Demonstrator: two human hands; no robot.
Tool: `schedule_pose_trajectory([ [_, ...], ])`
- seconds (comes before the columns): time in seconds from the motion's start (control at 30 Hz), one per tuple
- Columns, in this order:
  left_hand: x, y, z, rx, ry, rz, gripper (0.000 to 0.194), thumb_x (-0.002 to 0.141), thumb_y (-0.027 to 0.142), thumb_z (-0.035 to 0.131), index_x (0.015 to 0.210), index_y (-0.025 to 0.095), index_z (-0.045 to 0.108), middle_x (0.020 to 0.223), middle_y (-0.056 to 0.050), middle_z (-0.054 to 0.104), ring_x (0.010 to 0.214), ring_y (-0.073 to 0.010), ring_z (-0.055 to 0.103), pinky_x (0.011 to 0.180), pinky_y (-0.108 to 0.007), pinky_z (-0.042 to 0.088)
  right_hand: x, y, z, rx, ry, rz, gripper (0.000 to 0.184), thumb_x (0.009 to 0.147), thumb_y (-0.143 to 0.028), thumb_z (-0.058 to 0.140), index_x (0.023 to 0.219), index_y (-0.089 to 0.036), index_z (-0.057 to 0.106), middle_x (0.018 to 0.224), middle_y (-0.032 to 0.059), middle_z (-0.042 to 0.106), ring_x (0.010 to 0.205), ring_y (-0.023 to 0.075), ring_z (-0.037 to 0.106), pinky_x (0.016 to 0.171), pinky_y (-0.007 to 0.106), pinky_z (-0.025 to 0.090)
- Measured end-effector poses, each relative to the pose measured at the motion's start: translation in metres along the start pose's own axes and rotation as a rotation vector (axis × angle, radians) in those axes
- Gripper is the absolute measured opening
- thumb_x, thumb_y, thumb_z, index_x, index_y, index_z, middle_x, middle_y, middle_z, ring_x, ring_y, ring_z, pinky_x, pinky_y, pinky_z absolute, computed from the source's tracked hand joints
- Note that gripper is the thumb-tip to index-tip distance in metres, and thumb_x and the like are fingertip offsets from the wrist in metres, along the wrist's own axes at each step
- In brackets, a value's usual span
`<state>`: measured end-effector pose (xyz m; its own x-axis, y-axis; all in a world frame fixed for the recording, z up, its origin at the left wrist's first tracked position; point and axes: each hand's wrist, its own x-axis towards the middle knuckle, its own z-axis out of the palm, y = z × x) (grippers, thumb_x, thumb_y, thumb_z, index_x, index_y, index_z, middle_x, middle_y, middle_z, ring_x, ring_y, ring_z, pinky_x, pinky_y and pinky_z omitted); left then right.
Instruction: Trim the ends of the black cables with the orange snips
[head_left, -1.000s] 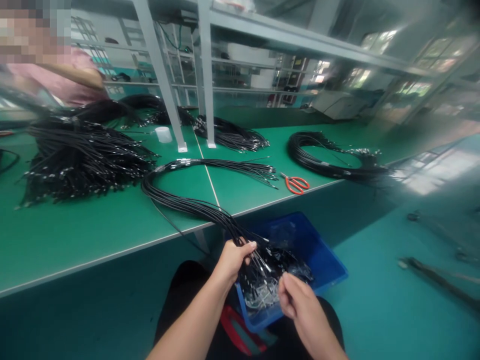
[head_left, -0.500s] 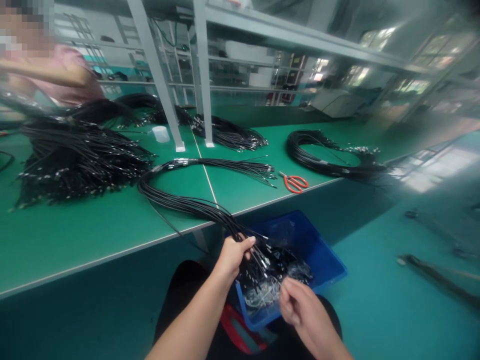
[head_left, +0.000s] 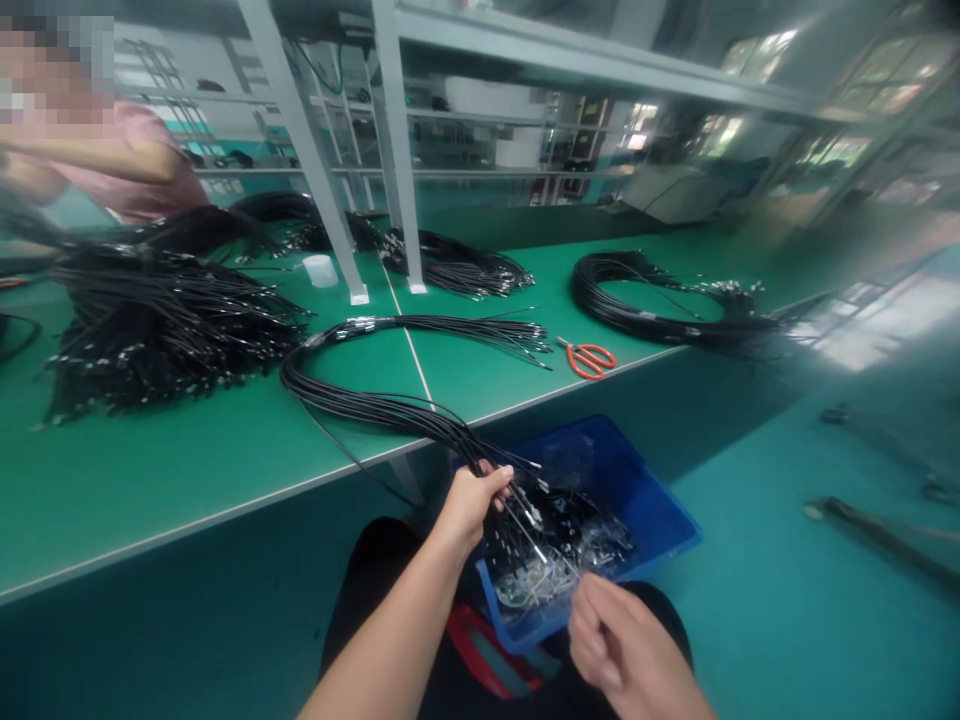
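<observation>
- Nearest to me, my right hand (head_left: 619,640) is clenched, thumb against fingers, pinching a thin strand (head_left: 568,566) that runs toward the cable ends by the other hand.
- My left hand (head_left: 474,500) is wrapped around one end of a black cable bundle (head_left: 360,400), thumb on top, with metal-tipped ends poking out past the fingers.
- Under both hands I have a blue bin (head_left: 660,515), below the counter's front edge, holding dark pieces and a pale, clear tangle (head_left: 532,585); I can't make out exactly what those are.
- Something red (head_left: 487,650) shows against the near side of the bin, partly hidden.
- From my left hand the bundle crosses the front edge of the green counter (head_left: 97,490), curves back on the top, and ends in loose tips short of the scissors.
- The orange-handled scissors (head_left: 592,362) lie just inside that front edge, apart from both hands.
- Toward the counter's right end I see a coiled bundle (head_left: 630,315), its near side reaching the front edge.
- Toward the left end sits a large cable heap (head_left: 172,330).
- Further back, a white cup (head_left: 320,271) stands beside a shelf post (head_left: 307,160).
- Beyond the heap, a person in a pink sleeve (head_left: 154,145) is at the far left.
</observation>
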<state>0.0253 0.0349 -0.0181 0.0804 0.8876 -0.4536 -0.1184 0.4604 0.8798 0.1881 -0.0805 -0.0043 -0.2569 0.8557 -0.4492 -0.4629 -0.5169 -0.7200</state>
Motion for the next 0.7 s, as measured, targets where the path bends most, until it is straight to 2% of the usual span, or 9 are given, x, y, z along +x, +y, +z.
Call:
schedule_pose_trajectory([
  [0.1,-0.012,0.005,-0.008,-0.035,-0.097,0.002,0.016,0.081,0.027,0.061,0.083,0.011,0.062,0.075,-0.002,0.064,0.063,-0.0124,0.060,0.060,-0.027,0.049,0.008,0.009,-0.010,0.071,0.062,0.016,0.025,0.083,-0.035,0.055,0.066,-0.018,0.050,0.057,-0.0043,0.045,0.043,0.0057,0.030,0.045,0.023,0.017],
  [0.2,-0.028,0.006,-0.018,-0.043,-0.124,-0.013,0.011,0.068,0.020,0.070,0.067,0.012,0.062,0.063,-0.001,0.064,0.059,-0.0134,0.061,0.056,-0.023,0.046,0.023,0.023,-0.008,0.095,0.081,0.051,0.020,0.079,-0.032,0.059,0.067,-0.017,0.052,0.057,-0.0032,0.046,0.042,0.0055,0.031,0.044,0.023,0.013],
  [0.3,-0.044,0.003,-0.024,-0.050,-0.093,-0.037,0.010,0.062,0.016,0.070,0.068,0.012,0.063,0.063,-0.002,0.065,0.060,-0.0160,0.063,0.056,-0.025,0.047,0.028,0.029,-0.002,0.086,0.065,0.063,0.020,0.079,-0.030,0.058,0.065,-0.016,0.053,0.055,-0.0031,0.046,0.041,0.0054,0.029,0.044,0.023,0.011],
  [0.43,-0.058,-0.001,-0.023,-0.093,-0.042,-0.045,0.024,0.063,0.022,0.070,0.084,0.015,0.063,0.066,-0.002,0.066,0.064,-0.0191,0.066,0.061,-0.030,0.050,0.018,0.018,-0.004,0.023,0.078,-0.012,0.021,0.081,-0.031,0.057,0.067,-0.015,0.057,0.057,-0.0034,0.046,0.044,0.0055,0.029,0.044,0.023,0.012],
  [0.57,-0.065,0.000,-0.020,-0.086,-0.002,-0.005,0.018,0.066,0.026,0.071,0.075,0.015,0.061,0.064,-0.002,0.066,0.061,-0.0168,0.063,0.057,-0.026,0.048,0.009,0.004,-0.007,-0.085,0.109,-0.083,0.018,0.082,-0.032,0.059,0.077,-0.015,0.063,0.062,-0.0031,0.047,0.047,0.0062,0.032,0.046,0.023,0.015],
  [0.7,-0.065,0.004,-0.018,-0.077,-0.013,0.020,0.018,0.064,0.026,0.073,0.069,0.014,0.061,0.054,0.000,0.060,0.050,-0.0132,0.057,0.047,-0.021,0.043,0.009,0.005,0.009,-0.215,0.081,-0.063,0.031,0.083,-0.044,0.053,0.074,-0.016,0.063,0.057,-0.0028,0.048,0.045,0.0072,0.030,0.045,0.024,0.015],
])
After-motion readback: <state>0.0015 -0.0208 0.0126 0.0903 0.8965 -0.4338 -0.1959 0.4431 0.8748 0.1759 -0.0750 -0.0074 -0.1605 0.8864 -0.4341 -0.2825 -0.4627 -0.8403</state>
